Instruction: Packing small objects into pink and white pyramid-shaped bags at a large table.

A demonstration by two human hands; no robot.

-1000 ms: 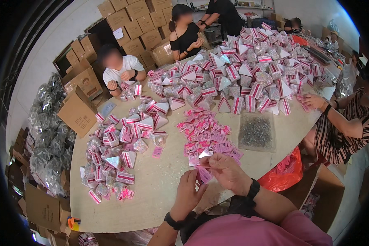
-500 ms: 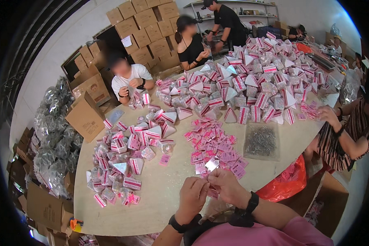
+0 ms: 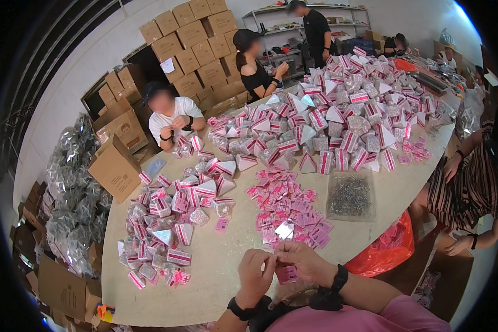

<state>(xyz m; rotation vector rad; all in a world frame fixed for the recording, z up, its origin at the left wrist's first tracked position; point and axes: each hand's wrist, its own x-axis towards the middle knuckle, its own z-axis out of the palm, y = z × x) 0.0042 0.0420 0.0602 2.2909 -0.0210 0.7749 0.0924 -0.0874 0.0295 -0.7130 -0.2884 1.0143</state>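
Note:
Close to the table's near edge, my left hand [image 3: 255, 275] and my right hand [image 3: 305, 262] meet with their fingertips pinched together. A small pink printed card [image 3: 286, 274] hangs just under the fingers of my right hand. Whatever my left fingertips pinch is hidden or too small to make out. Directly beyond my hands lies a heap of pink cards [image 3: 285, 202], with a shiny silver piece [image 3: 284, 229] at its near side. To the right of that heap, a clear bag of small metal pins or hooks [image 3: 350, 195] lies flat.
Clear-wrapped packs with pink-and-white labels [image 3: 159, 235] are piled at the left, and a larger pile [image 3: 337, 122] spans the back. A red plastic bag [image 3: 384, 252] sits at the right edge. Co-workers surround the table [image 3: 216, 276]. Cartons [image 3: 116, 169] and silvery bags [image 3: 74, 193] stand left.
My hands stay pinched together, and the pink card now shows more fully beneath them. The co-worker at right has lowered their hands from the table. The standing person in black has straightened up.

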